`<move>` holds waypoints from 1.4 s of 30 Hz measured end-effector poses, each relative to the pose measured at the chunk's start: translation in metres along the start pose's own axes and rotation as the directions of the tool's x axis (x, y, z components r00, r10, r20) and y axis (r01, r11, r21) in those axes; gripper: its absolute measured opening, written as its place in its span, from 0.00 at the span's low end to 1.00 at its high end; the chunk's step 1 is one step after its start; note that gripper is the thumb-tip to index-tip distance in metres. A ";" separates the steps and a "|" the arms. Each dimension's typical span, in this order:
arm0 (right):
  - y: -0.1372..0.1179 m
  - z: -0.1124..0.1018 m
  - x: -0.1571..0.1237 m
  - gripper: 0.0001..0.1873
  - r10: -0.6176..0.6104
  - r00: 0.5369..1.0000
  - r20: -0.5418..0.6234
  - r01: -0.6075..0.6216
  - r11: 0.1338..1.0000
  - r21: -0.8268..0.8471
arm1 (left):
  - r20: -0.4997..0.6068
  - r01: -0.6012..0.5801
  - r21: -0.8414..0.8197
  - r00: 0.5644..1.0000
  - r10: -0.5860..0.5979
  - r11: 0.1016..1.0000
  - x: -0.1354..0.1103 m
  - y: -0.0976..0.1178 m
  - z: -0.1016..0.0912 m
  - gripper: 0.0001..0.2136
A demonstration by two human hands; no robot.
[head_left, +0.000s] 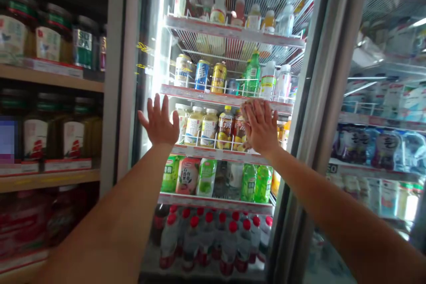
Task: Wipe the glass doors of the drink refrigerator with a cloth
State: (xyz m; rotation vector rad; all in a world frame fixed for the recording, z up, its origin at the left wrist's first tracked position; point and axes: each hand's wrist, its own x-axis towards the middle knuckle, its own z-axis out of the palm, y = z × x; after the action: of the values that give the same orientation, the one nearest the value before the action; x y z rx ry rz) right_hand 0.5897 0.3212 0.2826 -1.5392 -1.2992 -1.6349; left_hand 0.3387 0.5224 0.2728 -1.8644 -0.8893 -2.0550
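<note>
A closed-looking glass door [143, 97] of a lit drinks cooler stands in front of me. My left hand [160, 122] is open with its fingers spread, palm toward the glass on the left side. Whether it touches the pane I cannot tell. On the right, my right hand [261, 131] lies over a brownish cloth [246, 108], holding it against the glass. Most of the cloth is hidden behind the fingers and palm. Behind the pane between my hands stand tea bottles [209, 128] on a wire shelf.
Cans [218, 77] and bottles fill the shelves above, with red-capped bottles [229, 244] at the bottom. A metal door frame [328, 97] runs down the right, beside another cooler with bottles [388, 146]. Wooden shelves [53, 77] with bottled drinks stand at left. Yellow marks [143, 48] show on the glass.
</note>
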 end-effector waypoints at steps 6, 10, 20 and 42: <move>-0.077 0.023 -0.003 0.32 -0.114 0.993 -0.008 0.114 0.987 0.117 | 0.016 0.014 -0.034 1.000 -0.014 0.999 -0.001 -0.001 0.000 0.30; -0.110 0.033 -0.010 0.33 -0.149 0.989 -0.007 0.148 0.974 0.174 | 0.004 0.000 0.006 1.000 0.000 1.000 -0.001 0.000 0.001 0.30; -0.114 0.037 -0.015 0.32 -0.195 0.978 0.069 0.182 0.971 0.152 | 0.001 -0.013 -0.014 1.000 0.013 1.000 -0.001 0.000 0.003 0.29; -0.111 0.032 -0.020 0.35 -0.194 0.976 0.103 0.157 0.944 0.288 | 0.051 0.008 0.085 0.999 -0.012 0.996 -0.004 0.002 0.004 0.33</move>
State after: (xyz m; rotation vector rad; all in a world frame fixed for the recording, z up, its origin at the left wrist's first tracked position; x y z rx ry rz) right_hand 0.5101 0.3886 0.2293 -1.4097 -1.7015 -1.3971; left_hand 0.3441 0.5219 0.2697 -1.8792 -0.9844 -1.9514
